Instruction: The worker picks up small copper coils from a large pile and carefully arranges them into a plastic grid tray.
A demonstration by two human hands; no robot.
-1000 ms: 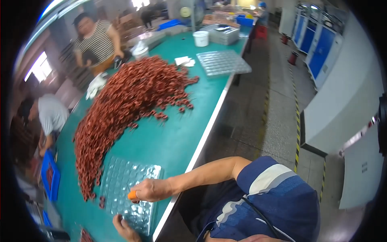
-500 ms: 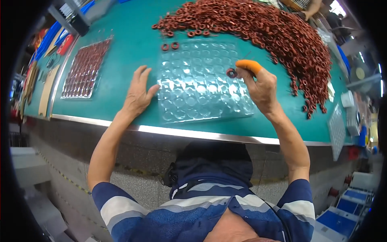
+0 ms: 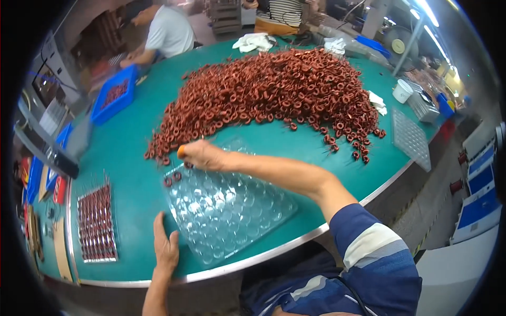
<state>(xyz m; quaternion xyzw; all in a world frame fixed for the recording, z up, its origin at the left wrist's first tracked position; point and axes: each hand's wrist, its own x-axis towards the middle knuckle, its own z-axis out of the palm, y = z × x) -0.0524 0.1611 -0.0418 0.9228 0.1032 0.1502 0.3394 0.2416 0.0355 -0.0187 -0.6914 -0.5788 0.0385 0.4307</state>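
Observation:
A clear plastic tray [image 3: 247, 210] with rows of round pockets lies tilted on the green table. Two reddish-brown wire-wound ring coils [image 3: 173, 179] sit at its far left corner. Over that corner reaches my right hand [image 3: 203, 156], an orange cover on one fingertip. Its fingers are pinched, with a ring coil [image 3: 188, 165] partly showing beneath them. My left hand [image 3: 166, 248] rests by the tray's left edge, fingers stretched out and holding nothing. Beyond the tray spreads a large heap of ring coils [image 3: 274, 84].
A filled tray [image 3: 97, 224] lies at the left, and a blue bin [image 3: 115, 94] holds more coils. At the right are an unfilled clear tray [image 3: 410, 138] and a white cup [image 3: 402, 91]. Co-workers are across the table. White gloves [image 3: 254, 42] lie behind the heap.
The view has turned, so the whole scene appears shifted. My right hand has moved with its coil from the tray's right side to its far left corner. My left hand stays open beside the tray.

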